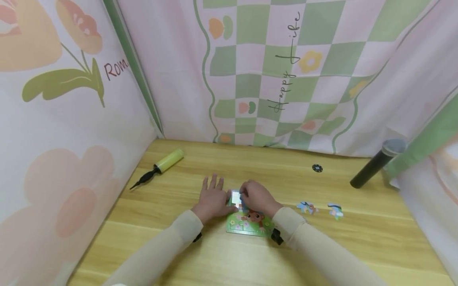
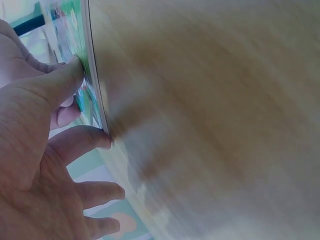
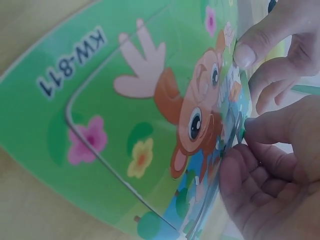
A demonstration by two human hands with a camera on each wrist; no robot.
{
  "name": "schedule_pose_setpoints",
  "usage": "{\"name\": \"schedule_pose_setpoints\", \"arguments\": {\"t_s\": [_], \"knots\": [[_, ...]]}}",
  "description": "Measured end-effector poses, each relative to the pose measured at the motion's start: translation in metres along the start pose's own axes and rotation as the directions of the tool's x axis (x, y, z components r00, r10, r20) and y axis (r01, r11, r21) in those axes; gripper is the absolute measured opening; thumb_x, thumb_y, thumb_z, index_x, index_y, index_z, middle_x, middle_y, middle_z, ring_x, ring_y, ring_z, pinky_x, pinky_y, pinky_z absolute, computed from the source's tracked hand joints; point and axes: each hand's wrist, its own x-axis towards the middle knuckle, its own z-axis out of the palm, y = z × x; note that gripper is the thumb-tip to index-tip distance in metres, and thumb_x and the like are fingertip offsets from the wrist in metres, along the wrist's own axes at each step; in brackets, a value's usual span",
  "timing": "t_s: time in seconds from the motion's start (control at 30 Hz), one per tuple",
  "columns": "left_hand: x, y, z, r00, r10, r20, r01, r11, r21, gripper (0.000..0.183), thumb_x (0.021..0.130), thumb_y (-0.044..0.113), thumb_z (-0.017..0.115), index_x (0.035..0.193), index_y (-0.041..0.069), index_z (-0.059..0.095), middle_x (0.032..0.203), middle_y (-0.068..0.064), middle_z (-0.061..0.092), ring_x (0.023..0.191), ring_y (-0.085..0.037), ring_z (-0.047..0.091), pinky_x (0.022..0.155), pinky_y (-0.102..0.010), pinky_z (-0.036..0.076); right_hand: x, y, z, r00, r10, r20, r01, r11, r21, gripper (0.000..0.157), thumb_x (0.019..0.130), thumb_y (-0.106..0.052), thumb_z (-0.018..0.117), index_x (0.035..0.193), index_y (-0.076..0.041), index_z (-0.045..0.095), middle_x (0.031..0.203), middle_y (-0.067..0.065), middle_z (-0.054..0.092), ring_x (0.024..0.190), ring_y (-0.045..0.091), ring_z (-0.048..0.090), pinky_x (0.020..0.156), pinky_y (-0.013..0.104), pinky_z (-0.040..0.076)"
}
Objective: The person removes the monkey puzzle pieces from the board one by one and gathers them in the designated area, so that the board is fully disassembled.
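A jigsaw puzzle board (image 1: 236, 227) with a monkey picture lies on the table in front of me. My left hand (image 1: 213, 200) is at its left side, fingers straight and spread; in the left wrist view the thumb (image 2: 67, 80) presses on the board and the index fingertip touches its edge. My right hand (image 1: 260, 197) is over the board's upper part. Its thumb and curled index finger pinch a puzzle piece (image 3: 237, 127), mostly hidden by the fingers in the right wrist view. Two loose puzzle pieces (image 1: 307, 207) lie to the right.
A yellow-green hand pump (image 1: 169, 161) with a black nozzle lies at the back left. At the back right are a black round disc (image 1: 317, 168) and a black tube (image 1: 372, 167) with a wide grey end. Printed curtains surround the wooden table (image 1: 143, 246).
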Motion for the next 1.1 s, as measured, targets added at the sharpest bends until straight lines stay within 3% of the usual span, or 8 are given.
{"name": "schedule_pose_setpoints", "arguments": {"t_s": [0.23,0.4,0.5,0.6,0.7,0.83,0.93,1.1], "knots": [[0.002,0.001,0.003,1.0,-0.006,0.004,0.006,1.0,-0.01,0.079,0.088,0.081,0.048,0.148,0.03,0.055,0.163,-0.019,0.024,0.151,-0.045,0.002,0.116,-0.065,-0.001,0.0,0.006,-0.002,1.0,0.007,-0.016,-0.006,0.995,0.098,0.006,0.095,-0.009,0.07,0.1,-0.007,0.074,0.091,-0.001,0.066,0.081,0.014,0.061,0.077,0.036,0.056],[0.002,0.003,0.002,1.0,-0.005,0.018,0.005,1.0,-0.006,0.08,0.088,0.082,0.047,0.149,0.031,0.053,0.163,-0.018,0.023,0.151,-0.044,0.0,0.116,-0.065,-0.002,0.001,0.017,-0.006,0.998,0.052,0.032,-0.059,0.952,0.3,0.009,0.098,-0.012,0.068,0.103,-0.009,0.075,0.09,0.0,0.069,0.075,0.016,0.065,0.068,0.035,0.057],[0.002,0.004,0.0,1.0,0.004,0.019,-0.004,1.0,-0.006,0.08,0.088,0.081,0.047,0.149,0.03,0.053,0.163,-0.019,0.023,0.151,-0.045,0.001,0.116,-0.065,-0.002,0.0,0.026,-0.011,0.993,0.094,0.078,-0.118,0.9,0.42,0.015,0.099,-0.016,0.068,0.11,-0.008,0.074,0.094,0.002,0.07,0.078,0.02,0.066,0.068,0.037,0.057],[0.002,0.006,-0.003,1.0,0.018,0.019,-0.018,1.0,-0.003,0.08,0.088,0.081,0.048,0.149,0.029,0.054,0.163,-0.019,0.022,0.151,-0.045,0.001,0.116,-0.065,-0.002,-0.003,0.036,-0.021,0.982,0.15,0.112,-0.186,0.838,0.512,0.023,0.098,-0.019,0.07,0.117,-0.006,0.072,0.102,0.005,0.07,0.088,0.021,0.067,0.076,0.038,0.058],[0.001,0.005,-0.005,0.999,0.026,0.017,-0.027,0.999,0.036,0.079,0.088,0.08,0.048,0.148,0.029,0.055,0.163,-0.019,0.022,0.151,-0.045,0.002,0.116,-0.065,-0.001,-0.008,0.05,-0.034,0.973,0.184,0.136,-0.229,0.743,0.629,0.028,0.098,-0.015,0.07,0.121,0.001,0.068,0.109,0.013,0.068,0.096,0.026,0.068,0.084,0.039,0.058],[0.0,0.001,-0.009,0.999,0.027,0.018,-0.029,0.993,0.115,0.078,0.087,0.081,0.049,0.146,0.03,0.057,0.164,-0.017,0.02,0.152,-0.043,0.001,0.117,-0.064,-0.002,-0.022,0.071,-0.055,0.964,0.222,0.145,-0.257,0.654,0.711,0.032,0.098,-0.013,0.07,0.123,0.006,0.064,0.113,0.018,0.066,0.102,0.027,0.068,0.09,0.038,0.056],[-0.001,-0.004,-0.013,0.999,0.034,0.014,-0.036,0.988,0.147,0.077,0.086,0.081,0.05,0.144,0.031,0.059,0.164,-0.017,0.02,0.152,-0.042,0.001,0.117,-0.063,-0.003,-0.039,0.088,-0.069,0.95,0.273,0.152,-0.298,0.646,0.703,0.033,0.099,-0.014,0.069,0.124,0.005,0.063,0.114,0.017,0.065,0.102,0.024,0.068,0.091,0.038,0.055],[-0.004,-0.013,-0.016,0.999,0.03,0.015,-0.032,0.99,0.137,0.077,0.085,0.081,0.053,0.142,0.031,0.06,0.164,-0.017,0.021,0.152,-0.042,0.004,0.118,-0.062,-0.003,-0.061,0.106,-0.078,0.939,0.308,0.156,-0.332,0.681,0.652,0.033,0.1,-0.013,0.067,0.125,0.008,0.062,0.113,0.018,0.067,0.099,0.025,0.069,0.088,0.038,0.057]]}}
